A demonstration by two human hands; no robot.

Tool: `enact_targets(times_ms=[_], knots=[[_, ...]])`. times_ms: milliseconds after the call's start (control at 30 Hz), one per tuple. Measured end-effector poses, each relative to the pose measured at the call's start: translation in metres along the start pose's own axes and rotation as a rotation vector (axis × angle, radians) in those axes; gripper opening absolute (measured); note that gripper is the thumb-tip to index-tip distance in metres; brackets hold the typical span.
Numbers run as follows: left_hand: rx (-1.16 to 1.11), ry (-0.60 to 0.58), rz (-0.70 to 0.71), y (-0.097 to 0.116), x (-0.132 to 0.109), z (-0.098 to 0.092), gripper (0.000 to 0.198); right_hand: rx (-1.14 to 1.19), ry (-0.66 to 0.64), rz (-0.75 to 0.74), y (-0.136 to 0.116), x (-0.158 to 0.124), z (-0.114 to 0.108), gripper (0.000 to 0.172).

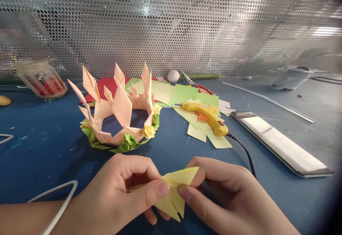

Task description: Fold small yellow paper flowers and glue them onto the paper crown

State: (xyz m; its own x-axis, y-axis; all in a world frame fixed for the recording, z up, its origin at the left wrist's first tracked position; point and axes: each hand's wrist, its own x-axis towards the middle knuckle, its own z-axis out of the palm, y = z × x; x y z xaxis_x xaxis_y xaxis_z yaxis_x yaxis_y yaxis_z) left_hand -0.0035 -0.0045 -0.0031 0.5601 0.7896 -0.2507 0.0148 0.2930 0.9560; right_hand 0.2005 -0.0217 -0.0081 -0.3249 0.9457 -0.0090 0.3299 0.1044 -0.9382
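A folded piece of yellow paper (173, 195) is held between my two hands, low in the head view. My left hand (128, 188) pinches its left side between thumb and fingers. On the other side, my right hand (219, 192) grips it with thumb and forefinger. Pointed flaps stick out at the top right and bottom of the paper. Just beyond my left hand stands a peach paper crown (123, 106) with tall folded points. Green paper leaves (129, 142) and yellow paper flowers (149, 131) run along its base.
A yellow glue gun (205, 113) lies on green and cream paper sheets (184, 94), its cord running toward me. Right of it is a phone (280, 142). Scissors (197, 85) and a white ball (173, 76) lie behind. A jar (42, 80) with red bits leans at left.
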Motion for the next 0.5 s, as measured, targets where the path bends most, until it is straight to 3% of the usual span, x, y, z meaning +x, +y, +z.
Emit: enact_targets(times_ms=[167,500], knots=[[0.022,0.035,0.044,0.0006,0.0008,0.0013,0.023,0.022,-0.108,0.081,0.0013,0.0,0.0025,0.02],[0.035,0.073,0.006,0.0063,-0.0011,0.0025,0.015,-0.046,-0.098,0.074,-0.0017,-0.0011,0.0023,0.026]])
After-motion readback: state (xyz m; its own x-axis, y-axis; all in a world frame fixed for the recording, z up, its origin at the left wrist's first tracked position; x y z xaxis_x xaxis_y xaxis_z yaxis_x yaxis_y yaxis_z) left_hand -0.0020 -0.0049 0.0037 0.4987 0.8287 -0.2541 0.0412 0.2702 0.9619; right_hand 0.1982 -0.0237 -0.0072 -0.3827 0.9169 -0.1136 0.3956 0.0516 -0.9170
